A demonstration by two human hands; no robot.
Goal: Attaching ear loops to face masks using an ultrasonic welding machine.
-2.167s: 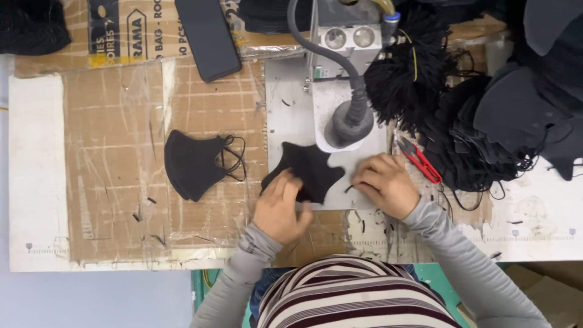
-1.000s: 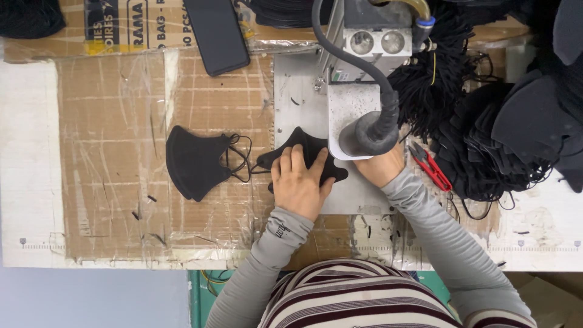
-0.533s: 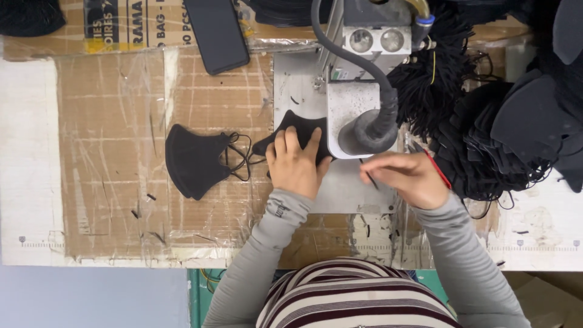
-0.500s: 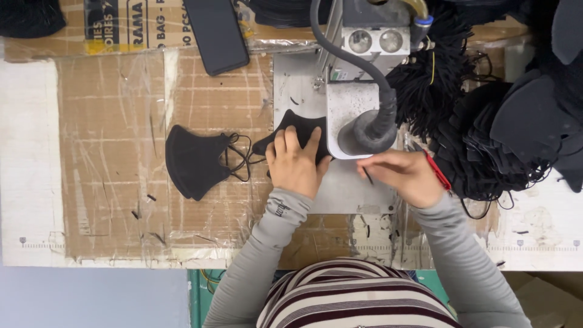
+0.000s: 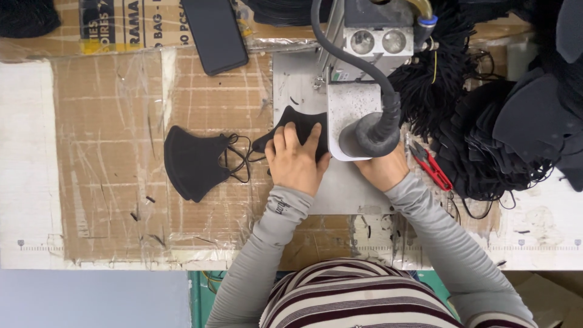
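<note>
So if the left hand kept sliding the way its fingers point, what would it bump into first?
The left hand already lies flat on the black mask piece. Straight ahead, it would probably meet the machine's metal base first, though depth is hard to judge.

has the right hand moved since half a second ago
Yes. The right hand has gone up and left, from the open plate beside the red snips to tuck under the machine's grey head.
</note>
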